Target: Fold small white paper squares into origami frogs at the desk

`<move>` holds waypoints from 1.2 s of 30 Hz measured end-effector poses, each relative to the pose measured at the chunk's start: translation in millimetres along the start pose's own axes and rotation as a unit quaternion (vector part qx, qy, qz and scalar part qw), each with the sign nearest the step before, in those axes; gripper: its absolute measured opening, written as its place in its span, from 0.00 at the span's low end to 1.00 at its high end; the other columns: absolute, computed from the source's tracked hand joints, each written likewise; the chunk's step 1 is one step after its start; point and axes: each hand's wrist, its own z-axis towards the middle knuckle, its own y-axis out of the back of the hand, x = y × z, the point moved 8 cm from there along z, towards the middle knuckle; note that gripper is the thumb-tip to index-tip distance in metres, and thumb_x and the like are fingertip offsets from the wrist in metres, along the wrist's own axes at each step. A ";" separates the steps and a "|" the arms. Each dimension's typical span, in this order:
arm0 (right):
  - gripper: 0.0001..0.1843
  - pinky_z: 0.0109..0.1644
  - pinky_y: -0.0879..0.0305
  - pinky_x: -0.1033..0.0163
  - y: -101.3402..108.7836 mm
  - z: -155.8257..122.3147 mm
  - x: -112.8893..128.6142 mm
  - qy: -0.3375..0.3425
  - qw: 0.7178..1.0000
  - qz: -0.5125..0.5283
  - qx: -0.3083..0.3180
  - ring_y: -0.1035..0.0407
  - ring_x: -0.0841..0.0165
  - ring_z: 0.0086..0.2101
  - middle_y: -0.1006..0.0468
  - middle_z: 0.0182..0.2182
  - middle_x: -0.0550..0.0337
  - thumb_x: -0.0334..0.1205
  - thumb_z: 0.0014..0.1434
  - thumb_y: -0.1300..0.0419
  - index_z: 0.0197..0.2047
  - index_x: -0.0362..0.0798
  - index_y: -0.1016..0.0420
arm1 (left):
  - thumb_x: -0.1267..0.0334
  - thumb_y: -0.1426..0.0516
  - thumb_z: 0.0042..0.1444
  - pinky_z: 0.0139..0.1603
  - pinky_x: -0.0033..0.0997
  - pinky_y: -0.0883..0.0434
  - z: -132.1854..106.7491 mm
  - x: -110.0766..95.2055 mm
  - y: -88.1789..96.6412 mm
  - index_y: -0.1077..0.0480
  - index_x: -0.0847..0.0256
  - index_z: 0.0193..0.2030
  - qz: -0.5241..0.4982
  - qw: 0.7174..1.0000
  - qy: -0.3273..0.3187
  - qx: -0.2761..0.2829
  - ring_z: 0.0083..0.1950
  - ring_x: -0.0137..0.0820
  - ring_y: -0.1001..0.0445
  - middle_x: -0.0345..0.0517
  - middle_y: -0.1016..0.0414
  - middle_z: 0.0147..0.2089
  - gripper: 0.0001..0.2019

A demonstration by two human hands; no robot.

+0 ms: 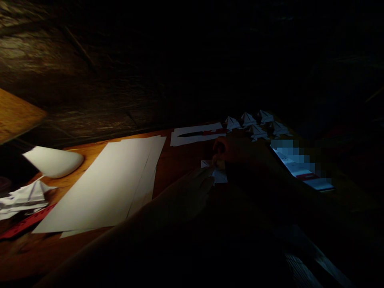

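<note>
In the dim middle of the wooden table lies a small piece of folded white paper (221, 177), with crease lines showing on it. My left hand (196, 186) rests on its left side, fingers stretched out and lying flat. From the far right my right hand (225, 149) curls over the paper's upper edge, thumb and fingers pinched together at a fold. Deep shadow hides much of both hands and forearms.
Large white sheets (105, 184) lie to the left, beside a white cone-like lamp shade (55, 161), crumpled paper (28, 196) and a red ruler (30, 220). A knife (192, 135) rests on smaller sheets. Several folded paper shapes (255, 131) stand behind a lit phone (295, 166).
</note>
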 end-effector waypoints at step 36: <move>0.05 0.36 0.37 0.63 5.4 -7.0 19.9 -0.030 0.997 -0.013 0.073 0.26 0.65 0.37 0.17 0.38 0.58 0.36 0.54 0.33 0.36 0.50 0.18 | 0.67 0.48 0.64 0.65 0.57 0.31 1.0 -0.3 17.3 0.37 0.57 0.66 -0.053 0.998 -0.008 -0.011 0.67 0.50 0.35 0.54 0.43 0.74 0.23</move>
